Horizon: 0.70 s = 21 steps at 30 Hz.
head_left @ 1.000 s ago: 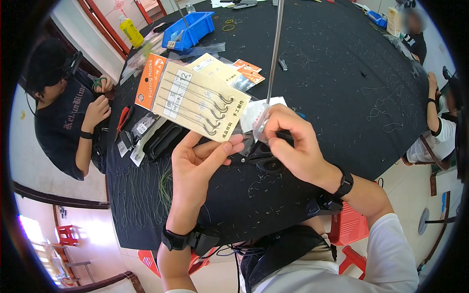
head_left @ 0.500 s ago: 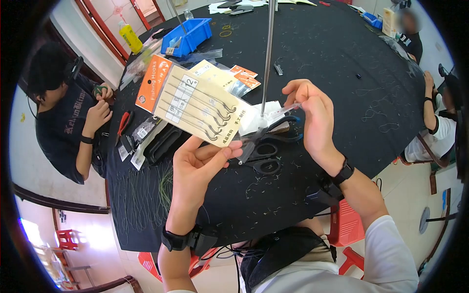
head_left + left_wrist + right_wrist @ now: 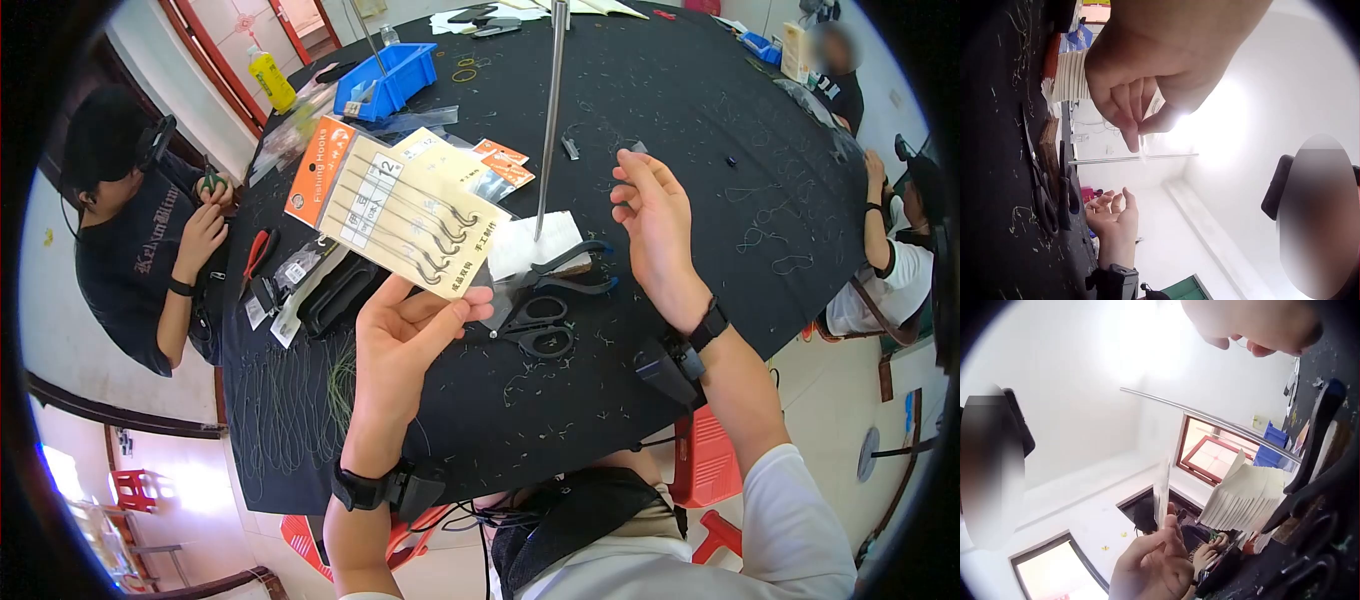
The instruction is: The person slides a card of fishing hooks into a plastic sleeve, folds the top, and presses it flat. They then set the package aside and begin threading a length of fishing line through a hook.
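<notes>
My left hand (image 3: 395, 335) pinches the lower corner of a fishing hook packet (image 3: 410, 215) between thumb and fingers. The packet has an orange header, a cream card marked 12 and several dark hooks on it. Clear film hangs from its lower end. In the right wrist view the packet (image 3: 1161, 490) stands edge-on above the left hand. My right hand (image 3: 660, 225) is raised to the right, fingers loosely bent; the left wrist view shows its fingers apart. A small pale scrap (image 3: 638, 148) shows by its fingertips. Black scissors (image 3: 545, 328) lie below the packet.
Blue-tipped pliers (image 3: 580, 272) lie by a white card stack (image 3: 545, 240), where a metal rod (image 3: 551, 120) rises. More hook packets (image 3: 445, 150), a blue bin (image 3: 388, 85) and red-handled pliers (image 3: 262, 250) are to the left. Green line (image 3: 338, 385) lies near the front edge.
My right hand has pulled away from the packet to the right with a clear strip, and its fingers have since loosened. The left hand and packet have barely moved.
</notes>
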Tool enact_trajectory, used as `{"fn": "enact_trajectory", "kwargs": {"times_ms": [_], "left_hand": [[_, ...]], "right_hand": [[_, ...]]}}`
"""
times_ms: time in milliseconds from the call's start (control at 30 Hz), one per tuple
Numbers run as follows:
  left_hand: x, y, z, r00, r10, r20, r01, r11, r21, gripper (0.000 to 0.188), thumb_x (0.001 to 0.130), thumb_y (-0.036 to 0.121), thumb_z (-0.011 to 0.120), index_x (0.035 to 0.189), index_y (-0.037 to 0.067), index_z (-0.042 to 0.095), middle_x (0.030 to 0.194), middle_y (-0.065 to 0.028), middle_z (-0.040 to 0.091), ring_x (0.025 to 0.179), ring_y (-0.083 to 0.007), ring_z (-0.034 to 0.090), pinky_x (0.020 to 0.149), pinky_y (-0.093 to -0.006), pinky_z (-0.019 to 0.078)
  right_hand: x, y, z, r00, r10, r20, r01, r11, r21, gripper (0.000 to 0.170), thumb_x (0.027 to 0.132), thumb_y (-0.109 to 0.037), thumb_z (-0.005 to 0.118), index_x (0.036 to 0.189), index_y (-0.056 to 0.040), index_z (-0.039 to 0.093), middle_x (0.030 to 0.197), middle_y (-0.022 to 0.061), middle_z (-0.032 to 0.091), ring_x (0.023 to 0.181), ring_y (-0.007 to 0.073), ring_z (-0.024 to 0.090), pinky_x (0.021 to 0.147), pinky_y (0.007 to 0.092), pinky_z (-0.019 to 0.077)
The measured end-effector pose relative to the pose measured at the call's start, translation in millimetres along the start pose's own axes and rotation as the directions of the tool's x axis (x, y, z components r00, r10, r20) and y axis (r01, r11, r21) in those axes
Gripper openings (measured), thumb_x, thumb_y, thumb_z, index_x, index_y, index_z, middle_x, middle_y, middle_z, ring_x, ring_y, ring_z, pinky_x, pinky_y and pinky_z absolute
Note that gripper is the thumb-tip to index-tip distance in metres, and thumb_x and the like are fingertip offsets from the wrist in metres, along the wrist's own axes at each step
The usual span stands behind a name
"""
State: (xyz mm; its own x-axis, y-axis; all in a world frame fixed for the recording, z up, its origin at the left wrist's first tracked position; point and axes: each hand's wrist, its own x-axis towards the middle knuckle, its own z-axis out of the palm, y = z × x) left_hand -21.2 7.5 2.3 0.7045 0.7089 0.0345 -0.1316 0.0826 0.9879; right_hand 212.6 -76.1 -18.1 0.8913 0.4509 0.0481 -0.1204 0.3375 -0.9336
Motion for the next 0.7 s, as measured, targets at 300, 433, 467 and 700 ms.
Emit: {"fn": "enact_trajectory", "kwargs": {"times_ms": [300, 433, 467, 700], "left_hand": [[-1.4, 2.0, 0.3, 0.999, -0.020, 0.045, 0.020, 1.000, -0.002, 0.039, 0.084, 0.002, 0.059, 0.121, -0.003, 0.050, 0.099, -0.0172, 0.067, 0.087, -0.0189, 0.066, 0.068, -0.0214, 0.0466], [-1.0, 1.0, -0.9, 0.998, -0.017, 0.063, 0.017, 1.000, 0.001, 0.038, 0.084, 0.001, 0.059, 0.121, -0.003, 0.051, 0.099, -0.0173, 0.067, 0.087, -0.0189, 0.067, 0.069, -0.0219, 0.0470], [-0.6, 1.2, -1.3, 0.998, -0.016, 0.062, 0.016, 1.000, 0.001, 0.038, 0.084, 0.001, 0.059, 0.121, -0.003, 0.051, 0.099, -0.0173, 0.067, 0.087, -0.0189, 0.067, 0.069, -0.0219, 0.0470], [-0.7, 1.7, -0.4, 0.992, -0.033, 0.120, 0.033, 0.999, 0.002, 0.039, 0.084, 0.002, 0.060, 0.121, -0.004, 0.050, 0.101, -0.0174, 0.066, 0.087, -0.0185, 0.066, 0.070, -0.0220, 0.0477]], "right_hand": [[-1.7, -1.8, 0.0, 0.989, 0.144, 0.033, -0.147, 0.978, 0.146, 0.016, 0.086, -0.021, 0.063, 0.093, -0.0080, 0.059, 0.082, 0.0005, 0.058, 0.070, 0.0071, 0.055, 0.058, 0.0235, 0.0388], [-2.7, 1.3, -0.3, 0.994, 0.108, 0.027, -0.108, 0.994, 0.019, 0.014, 0.086, -0.021, 0.063, 0.091, -0.0084, 0.059, 0.077, -0.0011, 0.055, 0.064, 0.0050, 0.050, 0.055, 0.0218, 0.0365], [-2.4, 1.3, -0.6, 0.990, 0.128, 0.060, -0.131, 0.990, 0.060, 0.014, 0.085, -0.021, 0.064, 0.090, -0.0089, 0.059, 0.075, -0.0019, 0.054, 0.062, 0.0042, 0.047, 0.053, 0.0208, 0.0349], [0.8, -5.2, -3.5, 0.990, 0.137, 0.032, -0.140, 0.972, 0.190, 0.023, 0.083, -0.017, 0.062, 0.102, -0.0031, 0.060, 0.075, -0.0003, 0.056, 0.064, 0.0064, 0.052, 0.058, 0.0227, 0.0356]]}}
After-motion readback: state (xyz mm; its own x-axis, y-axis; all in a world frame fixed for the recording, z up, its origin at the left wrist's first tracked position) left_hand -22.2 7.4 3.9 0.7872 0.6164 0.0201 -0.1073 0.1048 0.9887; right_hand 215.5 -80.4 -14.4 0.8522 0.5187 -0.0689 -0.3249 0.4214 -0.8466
